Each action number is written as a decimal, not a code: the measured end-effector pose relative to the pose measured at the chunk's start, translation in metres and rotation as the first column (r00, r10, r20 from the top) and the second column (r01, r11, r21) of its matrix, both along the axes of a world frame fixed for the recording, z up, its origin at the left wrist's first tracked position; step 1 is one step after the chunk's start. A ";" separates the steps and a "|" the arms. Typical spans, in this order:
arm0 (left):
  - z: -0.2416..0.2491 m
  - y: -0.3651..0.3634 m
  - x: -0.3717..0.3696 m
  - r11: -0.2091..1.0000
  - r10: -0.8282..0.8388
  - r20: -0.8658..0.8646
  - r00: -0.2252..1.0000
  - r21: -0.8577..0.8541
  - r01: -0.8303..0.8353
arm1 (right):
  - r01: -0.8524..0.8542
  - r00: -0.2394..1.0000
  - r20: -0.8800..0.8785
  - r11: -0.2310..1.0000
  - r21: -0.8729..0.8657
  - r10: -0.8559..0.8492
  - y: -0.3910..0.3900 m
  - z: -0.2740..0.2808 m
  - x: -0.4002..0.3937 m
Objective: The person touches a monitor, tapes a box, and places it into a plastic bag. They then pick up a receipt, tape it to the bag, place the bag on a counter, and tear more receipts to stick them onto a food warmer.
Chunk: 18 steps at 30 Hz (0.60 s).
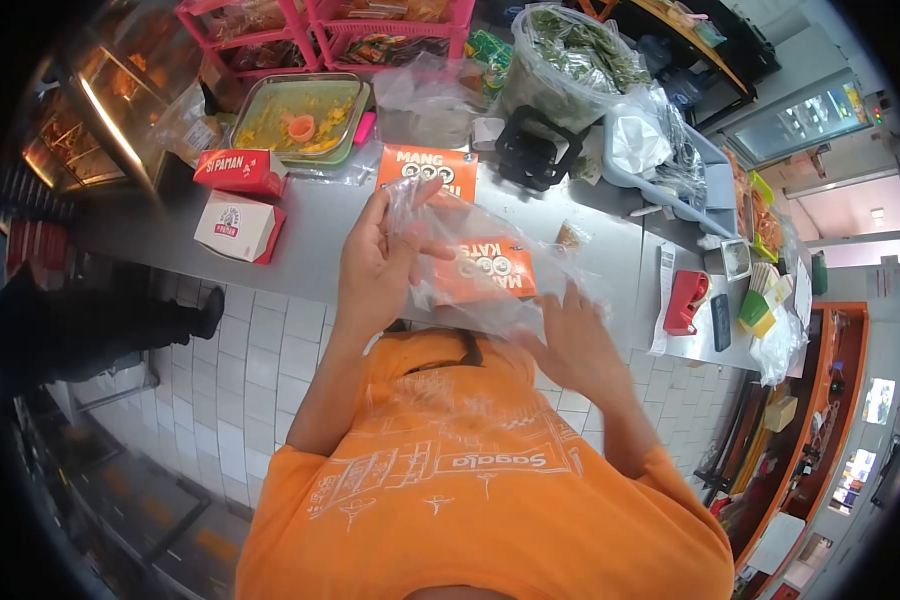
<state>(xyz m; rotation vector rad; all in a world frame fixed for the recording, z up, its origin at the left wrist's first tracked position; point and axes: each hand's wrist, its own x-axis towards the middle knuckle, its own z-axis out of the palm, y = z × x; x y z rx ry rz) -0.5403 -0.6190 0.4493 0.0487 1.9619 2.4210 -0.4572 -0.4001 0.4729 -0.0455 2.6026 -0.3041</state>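
Observation:
A clear plastic bag (545, 240) is stretched between my two hands above the front edge of the steel counter. My left hand (378, 262) grips its left side, fingers pointing up and the film bunched at the fingertips. On the other side my right hand (582, 345) pinches the bag's lower right edge. An orange box with white lettering (488, 268) shows through the film; whether it lies inside the bag or under it I cannot tell. Just behind the bag another orange box (420, 168) lies on the counter, partly overlapped by my left fingers.
On the left stand red-and-white boxes (232, 225) and a glass dish (300, 118) with yellow food. A tub of leaf-wrapped packets (560, 75), a black holder (535, 150) and a blue-grey basket (715, 185) line the back. A red tape dispenser (686, 303) and phone (720, 322) lie right. Someone's dark-clothed leg (100, 325) is at left.

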 end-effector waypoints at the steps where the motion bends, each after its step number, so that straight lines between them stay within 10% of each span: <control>1: 0.009 -0.008 0.002 1.000 0.008 0.002 1.000 -0.001 -0.008 | -0.224 0.973 -0.031 0.970 0.092 0.228 0.006 0.018 0.001; 3: 0.026 -0.026 0.011 0.870 -0.225 0.275 0.935 -0.376 0.320 | -0.266 0.962 -0.052 0.870 -0.416 0.270 0.012 0.066 -0.040; 4: 0.023 -0.027 0.016 0.869 -0.221 0.281 0.934 -0.378 0.320 | -0.053 0.994 -0.106 0.845 -0.532 -0.004 -0.001 0.069 -0.072; 5: 0.018 -0.027 0.021 0.874 -0.162 0.157 0.974 -0.436 0.216 | -0.269 0.874 -0.486 0.854 -0.446 0.022 -0.009 0.047 -0.115; 10: 0.026 -0.018 0.022 0.983 -0.076 0.001 0.997 -0.169 0.075 | -0.446 0.768 -0.356 0.844 0.299 0.532 -0.085 -0.177 -0.255; 18: 0.010 -0.048 0.006 0.687 -0.328 -0.294 0.898 -0.727 0.013 | -0.274 0.871 -0.443 0.959 -0.075 0.214 -0.033 -0.118 -0.269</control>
